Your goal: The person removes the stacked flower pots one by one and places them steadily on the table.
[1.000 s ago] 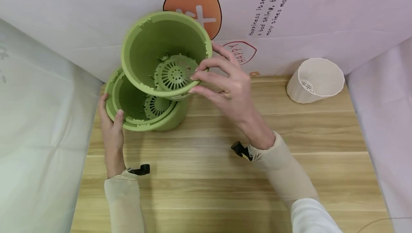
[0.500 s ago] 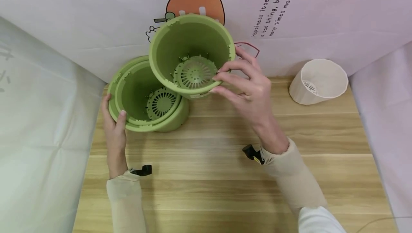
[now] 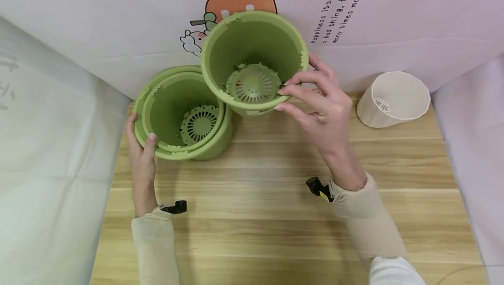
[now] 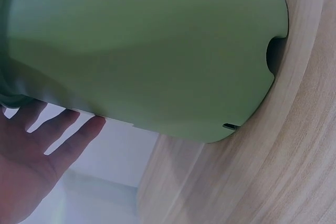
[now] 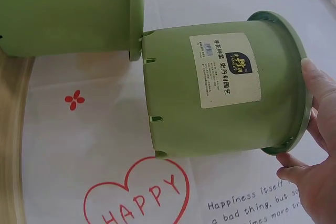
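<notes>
Green plastic makes up the round, wide-rimmed pot with a slotted floor [image 3: 256, 42] that the right hand [image 3: 328, 105] holds up in the air, right of two similar pots, one inside the other. The thumb and fingers pinch its rim, probably because this lip is the handiest hold on a wide, smooth wall. The left hand [image 3: 142, 158] grips the larger green plastic outer pot [image 3: 222, 142], thumb over the rim and fingers along the outside, likely steadying it on the pale wooden table [image 3: 244, 206] while the smaller green plastic inner pot [image 3: 169, 99] sits within.

Compared with a second ago, the lifted pot is farther right, baring most of the inner pot's slotted floor. The nested pair and left hand have barely shifted; the white faceted pot [image 3: 370, 110] stands at right.
</notes>
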A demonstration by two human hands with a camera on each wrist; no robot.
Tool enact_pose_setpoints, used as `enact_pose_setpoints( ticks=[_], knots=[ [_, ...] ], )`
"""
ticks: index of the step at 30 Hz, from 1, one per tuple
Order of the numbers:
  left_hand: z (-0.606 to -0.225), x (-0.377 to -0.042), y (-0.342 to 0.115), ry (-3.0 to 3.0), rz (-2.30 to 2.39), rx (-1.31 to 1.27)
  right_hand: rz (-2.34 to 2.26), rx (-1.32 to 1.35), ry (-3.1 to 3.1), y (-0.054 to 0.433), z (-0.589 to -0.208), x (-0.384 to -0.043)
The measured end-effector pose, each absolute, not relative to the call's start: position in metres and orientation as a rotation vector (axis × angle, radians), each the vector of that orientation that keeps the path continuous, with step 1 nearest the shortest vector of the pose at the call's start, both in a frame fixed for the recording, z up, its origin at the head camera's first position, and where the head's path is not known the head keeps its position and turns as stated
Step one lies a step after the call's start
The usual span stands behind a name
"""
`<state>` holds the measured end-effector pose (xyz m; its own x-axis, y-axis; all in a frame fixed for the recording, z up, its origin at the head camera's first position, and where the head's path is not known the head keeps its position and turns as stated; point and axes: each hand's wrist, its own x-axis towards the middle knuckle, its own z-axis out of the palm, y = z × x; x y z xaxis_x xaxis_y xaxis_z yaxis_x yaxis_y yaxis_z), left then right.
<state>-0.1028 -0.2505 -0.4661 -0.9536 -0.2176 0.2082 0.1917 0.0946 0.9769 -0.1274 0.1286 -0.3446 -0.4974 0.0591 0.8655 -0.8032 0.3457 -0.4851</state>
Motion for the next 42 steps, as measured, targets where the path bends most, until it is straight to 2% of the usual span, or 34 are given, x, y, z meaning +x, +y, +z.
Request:
enact_pose_setpoints(
  ticks=[42],
  knots=[
    [-0.461,-0.104,-0.247,-2.093,-1.935,0.052,1.227,0.504,-1.980,0.179,-0.396,-0.115]
  ],
)
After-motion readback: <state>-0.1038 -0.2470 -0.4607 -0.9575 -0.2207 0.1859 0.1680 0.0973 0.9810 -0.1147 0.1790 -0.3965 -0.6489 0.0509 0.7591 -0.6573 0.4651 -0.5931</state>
